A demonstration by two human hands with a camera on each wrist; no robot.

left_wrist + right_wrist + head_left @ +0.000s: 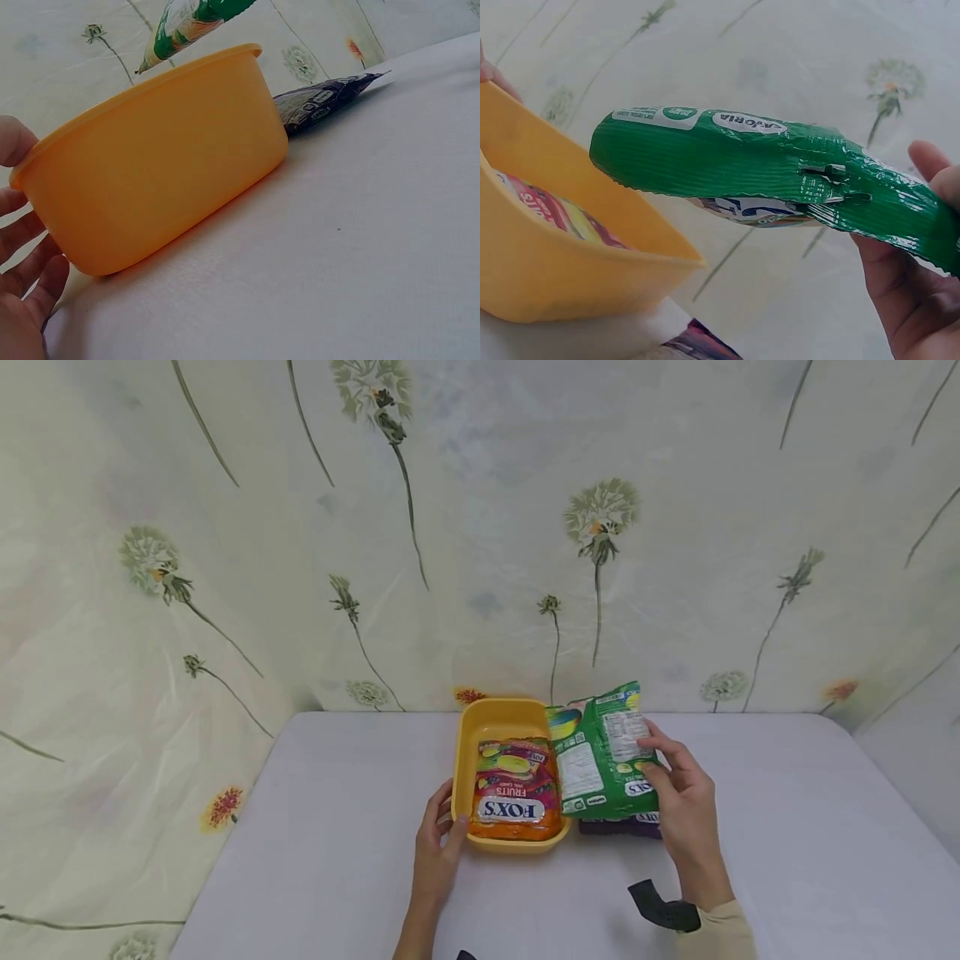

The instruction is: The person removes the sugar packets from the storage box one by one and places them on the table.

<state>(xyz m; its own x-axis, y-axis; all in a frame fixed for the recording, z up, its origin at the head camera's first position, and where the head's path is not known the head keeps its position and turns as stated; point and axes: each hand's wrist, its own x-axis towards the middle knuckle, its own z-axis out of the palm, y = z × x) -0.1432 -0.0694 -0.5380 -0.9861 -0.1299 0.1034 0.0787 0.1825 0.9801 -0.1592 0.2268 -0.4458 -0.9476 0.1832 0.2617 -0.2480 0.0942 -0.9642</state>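
Observation:
My right hand (686,802) grips a green bag of candy (600,760) by its right edge, thumb on one face and fingers behind. The bag hangs tilted in the air beside the right rim of a yellow plastic tub (467,760). In the right wrist view its crimped green end (727,161) faces the camera. My left hand (438,847) holds the tub's left side, with the thumb over the rim and the fingers along the outer wall. Inside the tub lies a red and orange FOX'S fruit candy bag (517,789), its lettering upside down in the head view.
A dark purple candy bag (622,827) lies on the white table (337,827) just right of the tub, partly hidden under the raised green bag. Behind the table hangs a flower-patterned backdrop (487,527).

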